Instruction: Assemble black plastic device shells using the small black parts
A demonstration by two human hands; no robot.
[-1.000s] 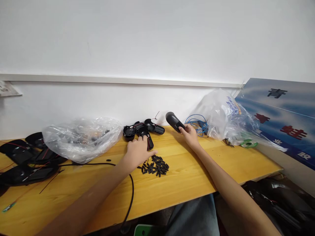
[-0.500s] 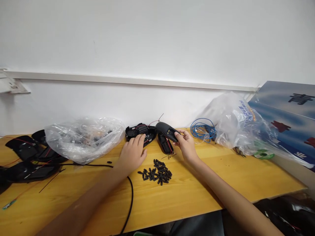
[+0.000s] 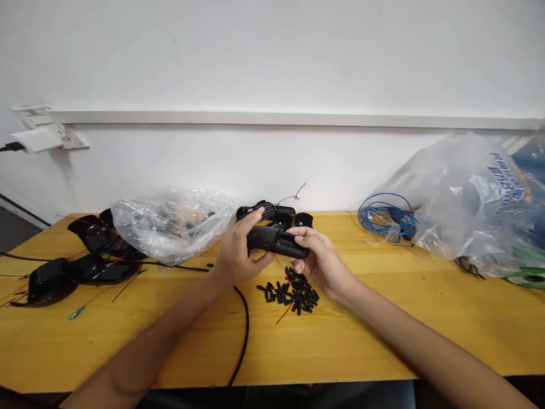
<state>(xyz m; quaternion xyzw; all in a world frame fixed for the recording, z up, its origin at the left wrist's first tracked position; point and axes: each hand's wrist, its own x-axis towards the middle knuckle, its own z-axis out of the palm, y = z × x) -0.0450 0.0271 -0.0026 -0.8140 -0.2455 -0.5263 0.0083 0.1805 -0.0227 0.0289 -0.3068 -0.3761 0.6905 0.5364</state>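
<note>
A black plastic shell part [image 3: 276, 242] with thin red wires is held above the wooden table [image 3: 383, 318] between both hands. My left hand [image 3: 237, 254] grips its left end, fingers curled over the top. My right hand [image 3: 320, 258] closes on its right end. Just below lies a pile of several small black pieces [image 3: 293, 291]. More black shell parts [image 3: 276, 215] sit behind against the wall.
A clear plastic bag [image 3: 174, 222] lies left of my hands, with black shells [image 3: 80, 262] beyond it. A black cable [image 3: 242, 335] runs toward the front edge. A blue wire coil [image 3: 385, 217] and a large plastic bag [image 3: 477, 199] are on the right.
My right hand brought the black shell part from the right toward the middle, and my left hand left the parts on the table and took hold of it. The view shifted left.
</note>
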